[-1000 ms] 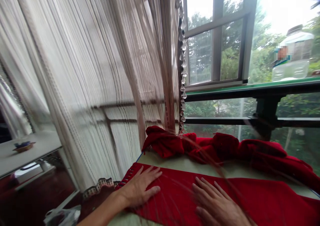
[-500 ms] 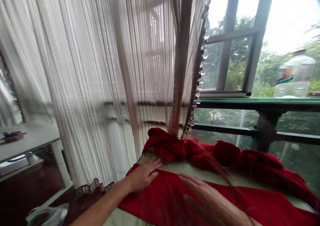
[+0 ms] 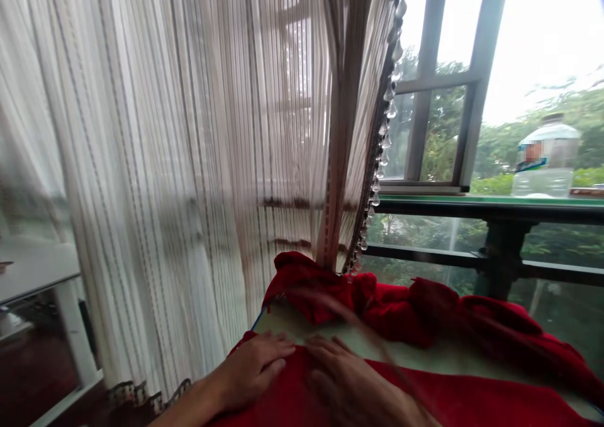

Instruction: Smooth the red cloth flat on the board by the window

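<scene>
Flat red fabric [image 3: 453,389] lies over a pale padded surface [image 3: 401,348], with its upper edge running left to right. My left hand [image 3: 259,359] rests open and palm down on the fabric's left part, fingertips near that edge. Close beside it, my right hand [image 3: 352,373] is also open and flat on the fabric, its fingers reaching the edge and slightly blurred. Beyond both hands, more red fabric [image 3: 391,314] is bunched along the far side of the pale surface. A blurred brownish strand [image 3: 372,336] crosses the view above the right hand.
A sheer striped curtain [image 3: 165,163] with a beaded edge hangs at the left and centre, touching the bunched fabric. A white table [image 3: 38,266] stands at far left. Behind, a dark railing [image 3: 434,210] runs under an open window [image 3: 434,131], with a clear plastic jug [image 3: 545,163] on the ledge.
My right hand has moved left, close to my left hand. Both hands stay spread on the red fabric. The view has shifted a little, so the table sits further left.
</scene>
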A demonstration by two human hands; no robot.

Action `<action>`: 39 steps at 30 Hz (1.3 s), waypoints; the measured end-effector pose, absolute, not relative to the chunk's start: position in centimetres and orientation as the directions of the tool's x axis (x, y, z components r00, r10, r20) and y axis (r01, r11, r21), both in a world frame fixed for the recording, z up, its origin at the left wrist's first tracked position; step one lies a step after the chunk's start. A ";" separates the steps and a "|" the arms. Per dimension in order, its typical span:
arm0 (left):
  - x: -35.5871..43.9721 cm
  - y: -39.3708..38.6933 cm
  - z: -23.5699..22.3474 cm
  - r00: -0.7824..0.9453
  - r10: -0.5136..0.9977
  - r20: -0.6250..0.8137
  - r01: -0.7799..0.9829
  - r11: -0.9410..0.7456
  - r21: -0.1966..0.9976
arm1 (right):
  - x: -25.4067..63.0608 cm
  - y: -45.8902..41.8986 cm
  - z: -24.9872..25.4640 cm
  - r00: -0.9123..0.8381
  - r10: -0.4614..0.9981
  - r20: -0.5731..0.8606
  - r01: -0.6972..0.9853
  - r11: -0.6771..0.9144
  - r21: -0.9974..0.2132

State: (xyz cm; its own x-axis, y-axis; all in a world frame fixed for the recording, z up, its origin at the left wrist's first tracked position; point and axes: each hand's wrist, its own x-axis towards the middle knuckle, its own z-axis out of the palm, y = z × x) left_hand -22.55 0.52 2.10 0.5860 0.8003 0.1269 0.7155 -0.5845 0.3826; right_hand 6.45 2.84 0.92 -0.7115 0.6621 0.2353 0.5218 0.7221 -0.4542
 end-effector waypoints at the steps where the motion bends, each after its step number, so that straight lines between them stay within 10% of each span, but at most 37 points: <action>1: -22.8 0.4 2.3 0.600 0.793 0.105 0.714 -0.590 0.377 | 6.5 2.6 1.1 -0.713 0.672 0.202 0.534 0.707 -0.464; 19: -23.8 0.1 7.0 0.617 0.740 -0.269 0.781 -0.531 0.329 | 7.3 1.3 3.0 -0.757 0.653 0.000 0.577 0.668 -0.471; 29: -23.7 0.4 3.6 0.599 0.798 0.059 0.749 -0.586 0.309 | 6.9 0.8 2.2 -0.798 0.602 0.033 0.508 0.700 -0.503; 39: -24.4 -2.6 7.0 0.659 0.730 -0.181 0.741 -0.588 0.325 | 6.7 0.5 3.8 -0.807 0.588 -0.054 0.535 0.688 -0.491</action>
